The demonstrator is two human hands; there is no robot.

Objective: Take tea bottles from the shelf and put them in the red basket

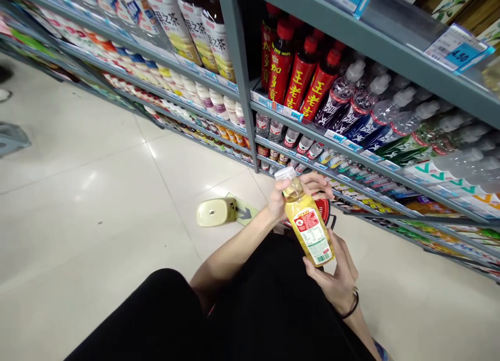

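I hold a yellow drink bottle [308, 223] with a white cap and a red and white label in both hands, tilted with the cap pointing up and left. My left hand [285, 194] wraps its neck just below the cap. My right hand [338, 275] cups the bottle's base from below, a dark band on its wrist. My knees in black trousers fill the lower frame.
Grey shelves [242, 95] run diagonally, stocked with tea bottles, red bottles [300, 74] and clear water bottles [383, 111], with blue price tags [457, 51]. A small yellow-green stool [216, 211] lies on the pale tiled floor. A red object sits behind the bottle.
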